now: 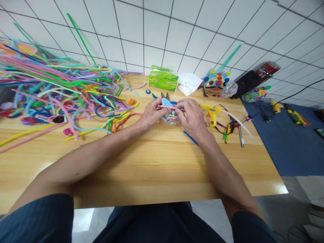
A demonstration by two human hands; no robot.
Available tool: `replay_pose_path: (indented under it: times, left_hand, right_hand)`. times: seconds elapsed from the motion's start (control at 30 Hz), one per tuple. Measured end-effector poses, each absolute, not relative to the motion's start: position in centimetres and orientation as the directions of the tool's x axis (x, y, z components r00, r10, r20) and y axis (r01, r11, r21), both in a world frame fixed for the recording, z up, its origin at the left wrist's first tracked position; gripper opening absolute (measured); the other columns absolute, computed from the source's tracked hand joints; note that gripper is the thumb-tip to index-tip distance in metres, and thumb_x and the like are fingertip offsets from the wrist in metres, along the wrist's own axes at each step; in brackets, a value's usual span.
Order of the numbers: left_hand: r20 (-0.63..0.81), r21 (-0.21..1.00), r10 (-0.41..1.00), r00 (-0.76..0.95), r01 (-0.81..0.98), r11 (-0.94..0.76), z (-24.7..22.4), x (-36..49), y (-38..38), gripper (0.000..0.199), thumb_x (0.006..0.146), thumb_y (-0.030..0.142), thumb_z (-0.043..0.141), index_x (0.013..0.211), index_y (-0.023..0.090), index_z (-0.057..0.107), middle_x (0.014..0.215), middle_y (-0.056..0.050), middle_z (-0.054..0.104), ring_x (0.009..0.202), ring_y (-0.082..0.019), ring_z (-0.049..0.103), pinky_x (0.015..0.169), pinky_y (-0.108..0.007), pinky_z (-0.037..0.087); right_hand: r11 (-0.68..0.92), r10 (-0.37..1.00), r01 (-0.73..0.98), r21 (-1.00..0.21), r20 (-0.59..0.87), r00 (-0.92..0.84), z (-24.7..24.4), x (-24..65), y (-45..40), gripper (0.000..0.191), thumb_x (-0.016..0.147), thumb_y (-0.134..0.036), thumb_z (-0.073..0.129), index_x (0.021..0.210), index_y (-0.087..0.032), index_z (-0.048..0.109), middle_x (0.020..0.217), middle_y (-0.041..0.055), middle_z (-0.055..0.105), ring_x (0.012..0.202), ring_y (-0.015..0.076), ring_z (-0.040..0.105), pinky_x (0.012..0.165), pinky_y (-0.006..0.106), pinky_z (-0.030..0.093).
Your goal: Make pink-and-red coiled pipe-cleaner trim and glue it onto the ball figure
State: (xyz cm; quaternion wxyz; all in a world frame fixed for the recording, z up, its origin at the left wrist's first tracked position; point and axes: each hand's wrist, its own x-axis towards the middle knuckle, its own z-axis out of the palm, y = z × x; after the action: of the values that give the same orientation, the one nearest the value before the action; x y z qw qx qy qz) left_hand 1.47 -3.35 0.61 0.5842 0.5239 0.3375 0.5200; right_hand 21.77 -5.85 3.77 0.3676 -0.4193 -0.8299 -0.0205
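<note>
Between my two hands sits a small craft figure with a clear, rounded, crinkled body (pixel 170 118) and a light blue ribbed triangle (pixel 166 102) on top. My left hand (pixel 154 111) grips its left side, the thumb lying across the front below the triangle. From the other side, my right hand (pixel 191 113) pinches at a reddish strip along the figure's upper edge; the fingers hide part of it. Pliers (pixel 165 96) lie just behind the figure. Right of my right hand is a yellow hot glue gun (pixel 211 113) with a white glue stick (pixel 240 123) in its back.
Many coloured pipe cleaners (pixel 58 81) spread over the table's left side. A green tissue pack (pixel 163 78) and a white tissue (pixel 189 83) are at the back. Finished-looking decorated figures (pixel 215 82) and a dark red flask (pixel 265 72) stand back right. A blue pipe cleaner piece (pixel 191 138) lies in front.
</note>
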Motion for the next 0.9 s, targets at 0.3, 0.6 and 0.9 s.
replay_pose_path:
  times: [0.3, 0.6, 0.9]
  left_hand:
    - [0.140, 0.965, 0.965, 0.223, -0.248, -0.083, 0.6, 1.8, -3.7, 0.029, 0.074, 0.030, 0.085, 0.097, 0.019, 0.071, 0.089, 0.002, 0.075, 0.083, -0.015, 0.067, 0.084, -0.030, 0.055]
    - [0.119, 0.950, 0.976, 0.183, -0.307, -0.059, 0.6, 1.9, -3.8, 0.031, 0.072, 0.032, 0.088, 0.094, 0.018, 0.070, 0.085, 0.002, 0.075, 0.079, -0.016, 0.068, 0.082, -0.031, 0.058]
    - [0.113, 0.952, 0.977, 0.178, -0.302, -0.055, 0.4, 1.8, -3.5, 0.031, 0.072, 0.032, 0.090, 0.095, 0.018, 0.073, 0.087, 0.000, 0.079, 0.081, -0.017, 0.072, 0.083, -0.032, 0.061]
  right_hand:
    - [0.634, 0.679, 0.721, -0.279, 0.647, -0.347, 3.0, 21.8, -5.6, 0.011, 0.104, -0.023, 0.060, 0.100, -0.028, 0.069, 0.131, 0.0133, 0.075, 0.125, 0.0330, 0.070, 0.108, 0.055, 0.057]
    - [0.631, 0.703, 0.701, -0.332, 0.626, -0.336, 4.2, 23.1, -5.8, 0.016, 0.101, -0.026, 0.066, 0.116, -0.027, 0.069, 0.150, 0.0149, 0.066, 0.143, 0.0345, 0.063, 0.122, 0.060, 0.052]
    - [0.609, 0.694, 0.739, -0.288, 0.645, -0.320, 3.9, 23.5, -5.5, 0.012, 0.095, -0.014, 0.065, 0.096, -0.027, 0.067, 0.131, 0.0132, 0.075, 0.128, 0.0327, 0.072, 0.112, 0.057, 0.057]
